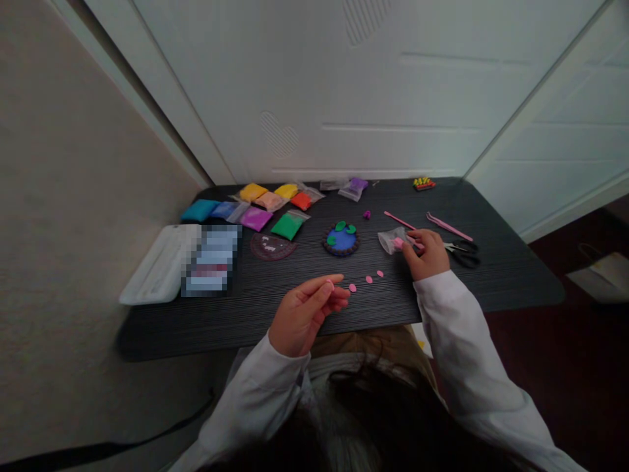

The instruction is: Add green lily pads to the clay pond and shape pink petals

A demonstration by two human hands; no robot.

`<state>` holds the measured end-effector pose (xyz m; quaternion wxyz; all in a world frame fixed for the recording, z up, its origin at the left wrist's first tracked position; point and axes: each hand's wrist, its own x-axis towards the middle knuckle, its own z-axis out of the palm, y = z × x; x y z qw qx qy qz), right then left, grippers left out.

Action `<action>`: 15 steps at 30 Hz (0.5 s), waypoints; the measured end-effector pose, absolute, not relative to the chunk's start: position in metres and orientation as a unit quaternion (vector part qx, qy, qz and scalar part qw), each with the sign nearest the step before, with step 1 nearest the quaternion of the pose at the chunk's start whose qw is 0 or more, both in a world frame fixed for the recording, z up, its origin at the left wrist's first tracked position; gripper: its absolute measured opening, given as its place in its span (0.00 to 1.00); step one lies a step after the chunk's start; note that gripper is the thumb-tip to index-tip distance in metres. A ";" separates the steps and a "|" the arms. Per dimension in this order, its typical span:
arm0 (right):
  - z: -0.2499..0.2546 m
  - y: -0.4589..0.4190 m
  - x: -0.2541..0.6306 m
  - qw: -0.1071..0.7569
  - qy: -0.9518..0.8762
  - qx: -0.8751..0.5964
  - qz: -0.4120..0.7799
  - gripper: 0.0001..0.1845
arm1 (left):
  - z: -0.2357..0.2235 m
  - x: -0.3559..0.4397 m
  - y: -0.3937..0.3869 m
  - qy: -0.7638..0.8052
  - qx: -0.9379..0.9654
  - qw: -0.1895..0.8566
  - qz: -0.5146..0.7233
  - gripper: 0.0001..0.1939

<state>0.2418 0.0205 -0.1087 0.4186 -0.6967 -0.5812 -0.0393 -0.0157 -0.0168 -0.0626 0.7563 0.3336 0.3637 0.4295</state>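
My left hand (307,311) is closed in a pinch above the front of the table, with a small pink clay piece (330,284) between thumb and finger. My right hand (426,254) is closed on a clear plastic bag (388,241) that has pink clay (398,243) in it. Three flat pink clay ovals (369,280) lie in a slanting row between my hands. Behind them sits a round blue clay pond (340,240) with a dark beaded rim and green leaf shapes on it.
Bags of coloured clay, such as a green one (289,225), lie at the back left. A clear protractor (273,247) and a white case (160,262) are at the left. Pink tweezers (449,227), a pink tool (399,219) and black-handled scissors (464,252) lie around my right hand.
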 end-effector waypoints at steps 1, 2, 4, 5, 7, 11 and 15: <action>-0.109 0.021 0.242 0.420 -0.581 -0.696 -0.041 0.14 | -0.063 -0.016 -0.016 0.361 0.331 0.758 0.432 0.10; -0.110 0.021 0.242 0.421 -0.580 -0.696 -0.043 0.14 | -0.064 -0.016 -0.016 0.357 0.330 0.758 0.434 0.11; -0.111 0.021 0.242 0.423 -0.578 -0.697 -0.042 0.14 | -0.065 -0.016 -0.015 0.352 0.327 0.758 0.441 0.12; -0.111 0.021 0.242 0.423 -0.576 -0.699 -0.039 0.14 | -0.065 -0.016 -0.015 0.351 0.324 0.758 0.444 0.12; -0.110 0.021 0.242 0.423 -0.571 -0.703 -0.030 0.15 | -0.066 -0.016 -0.014 0.351 0.319 0.758 0.447 0.10; -0.107 0.019 0.240 0.421 -0.573 -0.703 -0.013 0.15 | -0.066 -0.015 -0.014 0.348 0.317 0.761 0.447 0.09; -0.105 0.018 0.238 0.427 -0.564 -0.707 -0.009 0.15 | -0.066 -0.014 -0.016 0.350 0.327 0.758 0.442 0.11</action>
